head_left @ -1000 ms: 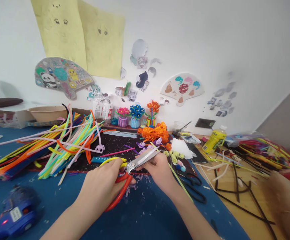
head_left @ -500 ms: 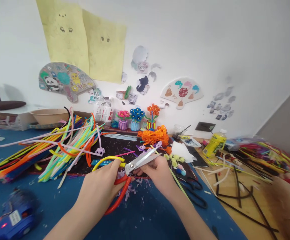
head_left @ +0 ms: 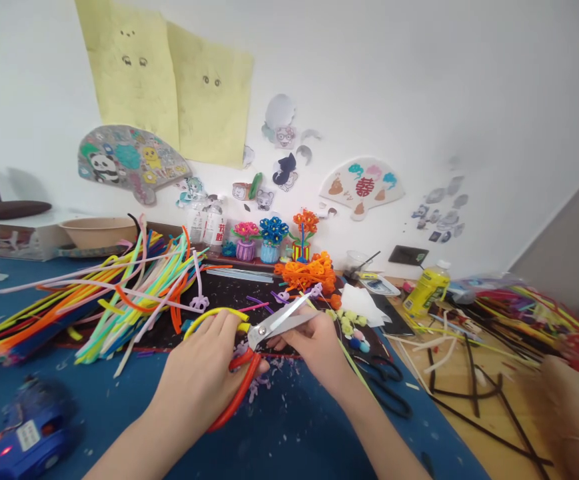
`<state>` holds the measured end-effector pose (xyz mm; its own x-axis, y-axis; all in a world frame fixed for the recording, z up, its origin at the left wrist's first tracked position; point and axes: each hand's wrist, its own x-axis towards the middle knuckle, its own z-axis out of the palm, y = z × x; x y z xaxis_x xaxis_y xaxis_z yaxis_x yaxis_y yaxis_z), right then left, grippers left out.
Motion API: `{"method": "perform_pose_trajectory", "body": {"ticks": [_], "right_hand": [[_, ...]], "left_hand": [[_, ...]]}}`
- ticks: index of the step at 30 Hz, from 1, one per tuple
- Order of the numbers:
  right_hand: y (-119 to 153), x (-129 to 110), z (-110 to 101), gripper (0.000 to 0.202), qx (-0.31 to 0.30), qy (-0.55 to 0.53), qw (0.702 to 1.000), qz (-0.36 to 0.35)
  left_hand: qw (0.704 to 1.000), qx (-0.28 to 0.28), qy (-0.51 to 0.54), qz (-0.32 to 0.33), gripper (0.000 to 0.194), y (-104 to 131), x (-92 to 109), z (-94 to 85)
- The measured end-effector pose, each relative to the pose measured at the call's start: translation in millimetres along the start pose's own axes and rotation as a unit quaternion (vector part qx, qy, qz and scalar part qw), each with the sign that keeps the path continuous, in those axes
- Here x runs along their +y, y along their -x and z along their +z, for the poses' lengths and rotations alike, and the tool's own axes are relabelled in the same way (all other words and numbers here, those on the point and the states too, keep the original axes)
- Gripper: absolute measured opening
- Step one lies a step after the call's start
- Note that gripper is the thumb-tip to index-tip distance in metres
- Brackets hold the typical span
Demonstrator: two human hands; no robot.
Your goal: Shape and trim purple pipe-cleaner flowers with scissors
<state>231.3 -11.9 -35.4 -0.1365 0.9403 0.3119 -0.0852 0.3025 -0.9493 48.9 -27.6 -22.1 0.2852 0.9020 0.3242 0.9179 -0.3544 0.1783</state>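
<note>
My left hand (head_left: 202,363) is closed around a pair of scissors (head_left: 282,321) with red and yellow handles. The silver blades point right and are parted a little. Close against them, my right hand (head_left: 316,343) has its fingers pinched. A thin yellow-green pipe cleaner (head_left: 354,363) runs past the blades, through the right hand and down along the wrist. Its part inside the fingers is hidden. Beyond the hands lie purple curled pipe-cleaner pieces (head_left: 200,302), pale yellow pieces (head_left: 350,323) and an orange pile (head_left: 309,272).
A heap of coloured pipe cleaners (head_left: 144,293) spreads left. A blue glue gun (head_left: 29,427) with a lit red light lies front left. Black-handled scissors (head_left: 389,390) rest right of my wrist. A yellow bottle (head_left: 426,290) stands near another person's hands (head_left: 569,380).
The scissor blades have shifted slightly left, and both my hands stay almost where they were. At the right edge, the other person's hands have moved and show more of something red.
</note>
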Motion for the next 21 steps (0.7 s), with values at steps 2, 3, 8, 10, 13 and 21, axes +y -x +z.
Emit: {"method": "perform_pose_trajectory", "body": {"ticks": [2, 3, 8, 10, 13, 21], "right_hand": [[0.5, -1.1, 0.4, 0.02, -0.003, 0.0, 1.0, -0.004], [0.9, -1.6, 0.8, 0.019, -0.006, 0.0, 1.0, -0.004], [2.6, -2.9, 2.6, 0.021, -0.014, 0.004, 1.0, 0.002], [2.9, -3.2, 2.9, 0.021, -0.013, 0.007, 1.0, 0.005], [3.2, -4.2, 3.3, 0.022, -0.008, 0.003, 1.0, 0.006], [4.5, -7.8, 4.7, 0.027, -0.003, -0.002, 1.0, 0.009]], "left_hand": [[1.0, 0.013, -0.006, 0.013, 0.033, 0.4, -0.7, 0.7], [1.0, 0.011, -0.007, 0.011, 0.032, 0.7, -1.0, 0.9], [0.999, -0.036, -0.003, -0.02, 0.031, 1.2, -1.3, -0.3], [0.998, -0.052, -0.005, -0.022, 0.029, 0.6, -0.9, -1.4], [0.997, -0.066, -0.008, -0.025, 0.027, 0.3, -0.5, -2.8], [0.997, -0.073, 0.012, -0.031, 0.025, 1.4, -1.2, -2.8]]}}
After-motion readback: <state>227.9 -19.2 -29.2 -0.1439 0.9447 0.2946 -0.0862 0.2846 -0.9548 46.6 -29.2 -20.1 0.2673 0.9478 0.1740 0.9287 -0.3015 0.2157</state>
